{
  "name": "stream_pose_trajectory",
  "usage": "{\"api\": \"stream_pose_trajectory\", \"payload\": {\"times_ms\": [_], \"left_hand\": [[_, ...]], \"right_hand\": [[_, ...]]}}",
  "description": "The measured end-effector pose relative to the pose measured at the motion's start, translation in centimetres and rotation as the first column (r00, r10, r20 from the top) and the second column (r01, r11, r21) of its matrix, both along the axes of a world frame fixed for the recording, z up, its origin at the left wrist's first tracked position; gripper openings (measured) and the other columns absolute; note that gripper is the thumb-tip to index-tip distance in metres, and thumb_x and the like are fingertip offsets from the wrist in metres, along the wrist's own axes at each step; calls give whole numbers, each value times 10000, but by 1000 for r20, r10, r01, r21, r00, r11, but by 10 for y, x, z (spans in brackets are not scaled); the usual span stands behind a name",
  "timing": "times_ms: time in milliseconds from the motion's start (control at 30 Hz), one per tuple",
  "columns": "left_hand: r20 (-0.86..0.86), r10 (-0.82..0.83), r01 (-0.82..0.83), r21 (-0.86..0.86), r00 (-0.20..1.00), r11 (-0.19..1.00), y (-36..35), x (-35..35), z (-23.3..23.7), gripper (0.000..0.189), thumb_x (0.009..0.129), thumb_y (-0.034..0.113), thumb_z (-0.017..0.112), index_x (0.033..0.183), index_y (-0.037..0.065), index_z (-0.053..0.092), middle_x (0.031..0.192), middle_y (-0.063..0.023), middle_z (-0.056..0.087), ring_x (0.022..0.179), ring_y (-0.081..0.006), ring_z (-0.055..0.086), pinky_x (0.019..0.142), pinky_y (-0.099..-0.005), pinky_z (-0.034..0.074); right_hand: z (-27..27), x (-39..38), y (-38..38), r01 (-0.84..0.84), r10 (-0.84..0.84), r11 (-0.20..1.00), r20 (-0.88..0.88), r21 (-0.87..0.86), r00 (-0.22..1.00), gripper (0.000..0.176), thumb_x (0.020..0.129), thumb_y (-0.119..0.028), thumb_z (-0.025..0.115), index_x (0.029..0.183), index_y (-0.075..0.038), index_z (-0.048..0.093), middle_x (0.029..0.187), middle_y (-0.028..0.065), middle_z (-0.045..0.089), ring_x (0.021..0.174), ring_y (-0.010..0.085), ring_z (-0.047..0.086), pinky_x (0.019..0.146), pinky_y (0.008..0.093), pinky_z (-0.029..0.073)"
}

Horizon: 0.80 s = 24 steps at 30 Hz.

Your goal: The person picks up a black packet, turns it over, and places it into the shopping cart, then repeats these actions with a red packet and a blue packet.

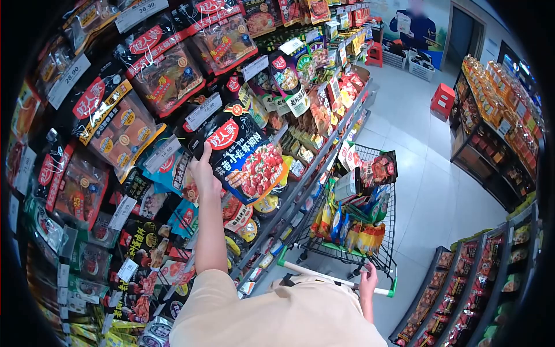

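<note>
My left hand grips the left edge of a black and blue seasoning packet with a red dish pictured on its front. The packet is held upright in front of the hanging packets on the shelf, and my fingers are partly hidden behind it. Lower right, my right hand is curled at the white and green handle of a shopping cart. The wire cart carries several packets, among them yellow and orange bags and a dark packet on top.
Hanging food packets with price tags fill the rack on my left. A display stand and curved shelves stand on the right. Farther back are a red box, a red stool and tiled floor.
</note>
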<state>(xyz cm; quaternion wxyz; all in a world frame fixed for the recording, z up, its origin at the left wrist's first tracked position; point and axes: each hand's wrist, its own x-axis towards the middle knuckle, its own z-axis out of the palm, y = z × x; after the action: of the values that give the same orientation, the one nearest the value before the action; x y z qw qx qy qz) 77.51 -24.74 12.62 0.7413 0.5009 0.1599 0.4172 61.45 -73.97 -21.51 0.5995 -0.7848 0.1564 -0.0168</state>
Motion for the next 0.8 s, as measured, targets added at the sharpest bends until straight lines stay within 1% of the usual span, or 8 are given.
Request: {"api": "stream_pose_trajectory", "payload": {"times_ms": [267,400,467,500,533,600,667,800], "left_hand": [[-1,3,-3,-31,1000,1000,-43,-20,0,367,924,152,716,1217,-41,608,1191,-120,666,989,-199,672,877,-331,546],[2,10,-10,82,1000,997,-69,-30,-11,328,944,144,692,1197,-53,623,1170,-97,674,992,-162,655,890,-292,501],[-67,-77,84,116,995,990,-87,-40,-22,274,951,158,691,1130,-49,670,1059,-58,690,900,-112,620,826,-269,481],[-80,-102,112,132,992,985,-101,-44,-26,261,952,164,693,1110,-43,678,1029,-46,690,879,-100,609,819,-261,476],[-98,-125,138,146,987,979,-117,-50,-31,250,952,170,695,1090,-38,686,1000,-33,690,858,-89,597,812,-252,470],[-134,-184,201,136,974,970,-138,-58,-52,245,951,180,700,1071,-33,698,977,-23,694,854,-81,594,807,-243,466],[-115,-259,267,68,959,961,-166,-66,-62,275,948,175,701,1124,-37,691,1031,-47,704,892,-103,619,825,-252,478],[-136,-382,381,-39,914,924,-214,-82,-91,267,948,148,694,1125,-52,686,1041,-70,706,910,-121,629,844,-263,483]], "right_hand": [[5,-6,-8,9,-10,1000,-12,-12,1000,345,942,6,501,1277,13,583,1101,141,681,918,191,699,746,295,514],[0,-1,-12,4,-3,986,-4,166,1000,325,955,-42,574,1266,52,578,1143,138,687,1005,194,674,847,305,530],[21,8,-6,12,43,894,-113,447,993,331,974,-90,592,1275,47,585,1147,129,687,1059,186,657,875,314,531],[34,15,-4,-7,115,863,-184,505,976,418,1014,-197,566,1350,50,524,1242,171,648,1175,246,615,949,375,524],[50,21,0,-6,119,865,-193,502,974,418,1014,-197,566,1350,50,524,1242,171,648,1175,246,615,949,375,524],[80,34,12,-15,270,615,-192,788,943,607,1036,-359,519,1455,55,377,1401,231,525,1302,332,519,1034,458,482],[88,48,21,23,369,394,-181,919,912,771,1025,-499,460,1513,53,231,1502,268,389,1392,390,401,1091,531,420],[88,72,39,206,455,-8,-180,978,872,766,1018,-588,364,1527,-26,255,1527,206,384,1416,386,362,1116,600,346]]}}
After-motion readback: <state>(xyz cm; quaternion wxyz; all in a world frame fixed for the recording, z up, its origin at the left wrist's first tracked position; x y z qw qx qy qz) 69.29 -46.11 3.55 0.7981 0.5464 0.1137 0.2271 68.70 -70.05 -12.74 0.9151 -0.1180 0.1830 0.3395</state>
